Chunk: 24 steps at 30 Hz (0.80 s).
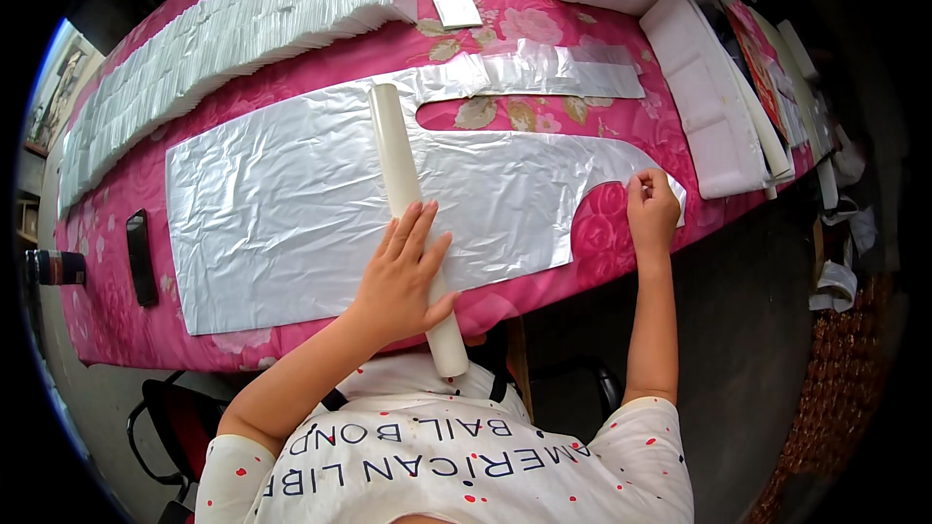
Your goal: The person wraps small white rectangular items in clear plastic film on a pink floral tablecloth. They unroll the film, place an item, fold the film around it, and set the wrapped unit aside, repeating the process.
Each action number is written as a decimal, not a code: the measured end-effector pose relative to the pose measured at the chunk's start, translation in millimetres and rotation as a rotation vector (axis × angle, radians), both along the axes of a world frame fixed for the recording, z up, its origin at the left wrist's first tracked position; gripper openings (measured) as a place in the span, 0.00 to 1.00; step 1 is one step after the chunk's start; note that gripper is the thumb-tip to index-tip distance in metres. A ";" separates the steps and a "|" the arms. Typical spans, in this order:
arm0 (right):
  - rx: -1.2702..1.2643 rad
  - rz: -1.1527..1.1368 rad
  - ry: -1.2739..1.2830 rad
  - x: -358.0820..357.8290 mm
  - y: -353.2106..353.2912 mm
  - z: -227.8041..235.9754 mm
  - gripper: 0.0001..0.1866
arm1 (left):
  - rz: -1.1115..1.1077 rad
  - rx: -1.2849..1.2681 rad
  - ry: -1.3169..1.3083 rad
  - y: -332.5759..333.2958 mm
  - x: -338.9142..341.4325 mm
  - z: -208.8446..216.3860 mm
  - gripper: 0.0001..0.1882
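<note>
A thin, silvery-white plastic sheet (282, 204), cut with curved openings like a disposable apron, lies wrinkled over the table. Across its middle rests a long cream-coloured roller tube (396, 150), its near end reaching past the table edge toward my body. My left hand (403, 267) lies on the tube's near half with the fingers stretched out, not wrapped around it. At the sheet's right tip, my right hand (652, 206) is closed in a pinch on the plastic by the curved cut-out. A narrower strip of the sheet extends rightward along the far side.
Rows of folded white plastic packets (233, 39) fill the far left of the pink flowered tablecloth (485, 315). One small folded packet (456, 10) lies apart. A black phone (141, 257) is at left, a dark jar (60, 268) beyond it. White foam boxes (704, 97) stand at right.
</note>
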State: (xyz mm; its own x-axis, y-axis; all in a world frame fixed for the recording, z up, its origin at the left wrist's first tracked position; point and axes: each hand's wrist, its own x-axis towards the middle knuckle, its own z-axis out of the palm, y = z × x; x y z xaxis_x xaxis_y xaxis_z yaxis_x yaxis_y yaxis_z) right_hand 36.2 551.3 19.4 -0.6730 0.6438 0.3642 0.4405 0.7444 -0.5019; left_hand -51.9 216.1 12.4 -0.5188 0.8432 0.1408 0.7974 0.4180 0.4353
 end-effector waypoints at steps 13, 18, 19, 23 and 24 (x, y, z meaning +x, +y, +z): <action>-0.485 1.147 0.038 -16.6 -227.8 28.5 0.16 | 0.410 0.492 -1.613 -54.5 -32.0 12.3 0.13; -0.250 0.963 -0.069 5.7 -216.1 22.1 0.16 | 0.644 0.261 -1.372 -187.6 -88.0 1.0 0.10; -0.204 0.871 -0.157 10.4 -212.0 22.5 0.16 | 0.697 0.220 -1.249 -211.8 -93.1 -3.9 0.09; -0.209 0.678 -0.475 20.0 -211.0 17.4 0.25 | 0.775 -0.062 -0.793 -266.9 -103.1 1.4 0.10; -0.312 0.659 -0.557 20.3 -213.5 17.3 0.25 | 0.750 -0.101 -0.463 -268.8 -99.9 4.7 0.12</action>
State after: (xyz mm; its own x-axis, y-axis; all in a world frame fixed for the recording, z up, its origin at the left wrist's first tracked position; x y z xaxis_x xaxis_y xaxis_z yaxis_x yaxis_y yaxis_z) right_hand 56.5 337.8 36.6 -0.9651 0.0820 -0.2486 0.2132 0.7970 -0.5651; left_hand -151.8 -52.6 17.0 -0.9263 0.2558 -0.2766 0.0515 0.8134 0.5795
